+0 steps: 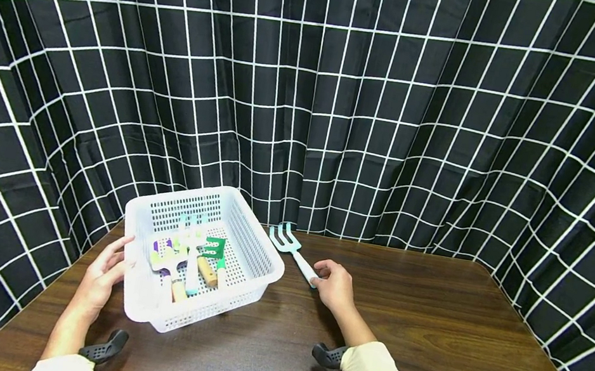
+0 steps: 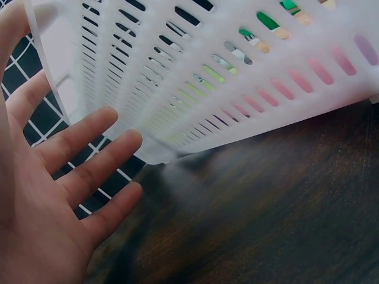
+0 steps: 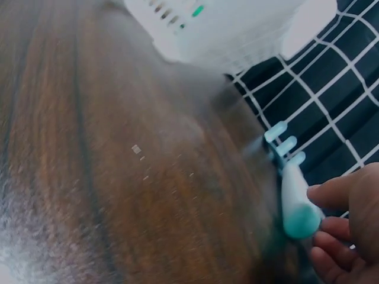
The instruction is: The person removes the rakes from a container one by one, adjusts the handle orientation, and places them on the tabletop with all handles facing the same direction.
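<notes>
A white perforated plastic basket (image 1: 258, 256) stands at the left, tilted towards me, with several tools inside. My left hand (image 1: 100, 281) pinches its left rim between thumb and forefinger; in the left wrist view the other fingers (image 2: 95, 171) spread out beside the slotted wall. A pale blue hand fork (image 1: 304, 265) with a white handle lies to the right of the basket, prongs pointing away to the back left. My right hand (image 1: 336, 286) pinches the teal-tipped end of that handle, thumb on one side and fingers curled at the other.
Inside the basket are a wooden handle (image 1: 207, 272), a green-labelled tool (image 1: 214, 247), a white-handled fork (image 1: 192, 269) and a broad pale tool. The dark wooden table (image 1: 427, 320) extends to the right. Black gridded curtain (image 1: 375, 126) hangs behind and at both sides.
</notes>
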`<action>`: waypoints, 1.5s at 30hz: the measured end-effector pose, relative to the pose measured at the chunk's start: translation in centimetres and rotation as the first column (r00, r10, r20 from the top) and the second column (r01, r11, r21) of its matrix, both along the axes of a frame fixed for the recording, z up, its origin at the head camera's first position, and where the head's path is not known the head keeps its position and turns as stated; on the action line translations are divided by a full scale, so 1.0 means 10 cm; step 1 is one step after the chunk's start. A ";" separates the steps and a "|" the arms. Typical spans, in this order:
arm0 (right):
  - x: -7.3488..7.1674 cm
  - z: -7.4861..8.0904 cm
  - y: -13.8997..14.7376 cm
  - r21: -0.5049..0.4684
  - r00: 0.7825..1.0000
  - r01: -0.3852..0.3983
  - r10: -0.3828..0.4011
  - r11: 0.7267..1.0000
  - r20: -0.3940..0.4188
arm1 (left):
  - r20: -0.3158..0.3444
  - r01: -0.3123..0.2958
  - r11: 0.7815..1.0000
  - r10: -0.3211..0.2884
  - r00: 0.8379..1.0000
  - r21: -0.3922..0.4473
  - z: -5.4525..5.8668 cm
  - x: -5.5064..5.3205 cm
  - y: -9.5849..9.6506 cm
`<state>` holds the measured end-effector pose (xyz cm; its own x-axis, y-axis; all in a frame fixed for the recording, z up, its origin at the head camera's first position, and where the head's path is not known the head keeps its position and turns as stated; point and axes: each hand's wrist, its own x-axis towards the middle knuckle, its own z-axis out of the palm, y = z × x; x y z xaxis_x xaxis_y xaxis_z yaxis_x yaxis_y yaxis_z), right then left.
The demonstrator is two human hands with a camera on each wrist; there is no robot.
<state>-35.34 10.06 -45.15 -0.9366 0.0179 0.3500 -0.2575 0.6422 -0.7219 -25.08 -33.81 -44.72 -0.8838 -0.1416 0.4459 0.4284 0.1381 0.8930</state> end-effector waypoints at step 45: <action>0.60 0.99 -0.89 -0.215 0.908 -0.357 0.284 0.909 -0.307 | 0.015 -0.005 1.000 0.005 1.000 0.005 0.01 0.00 0.01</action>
